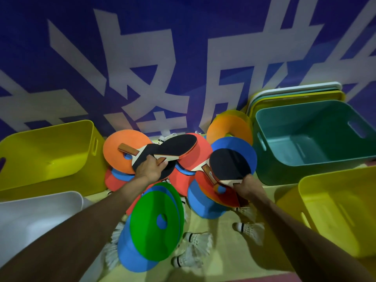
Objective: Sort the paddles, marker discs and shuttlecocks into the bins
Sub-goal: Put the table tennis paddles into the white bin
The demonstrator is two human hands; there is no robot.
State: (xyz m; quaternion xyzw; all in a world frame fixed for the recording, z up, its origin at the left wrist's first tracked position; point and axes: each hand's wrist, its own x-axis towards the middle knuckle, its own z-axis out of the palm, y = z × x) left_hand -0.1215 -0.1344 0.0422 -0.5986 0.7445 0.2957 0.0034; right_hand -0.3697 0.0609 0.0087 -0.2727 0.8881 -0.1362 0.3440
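Paddles lie on the heap of marker discs (156, 218) at frame centre: the left hand (149, 167) closes its fingers on the handle of one black-faced paddle (179, 146), and the right hand (247, 185) pinches the handle end of another black paddle (228, 164) just above it. Shuttlecocks (198, 240) are scattered below the heap. Around it, the left yellow bin (50, 135), white bin (40, 202), teal bin (305, 110) and right yellow bin (335, 180) show nothing inside.

A blue wall banner (183, 27) with large white characters stands behind the pale yellow floor mat (221, 259).
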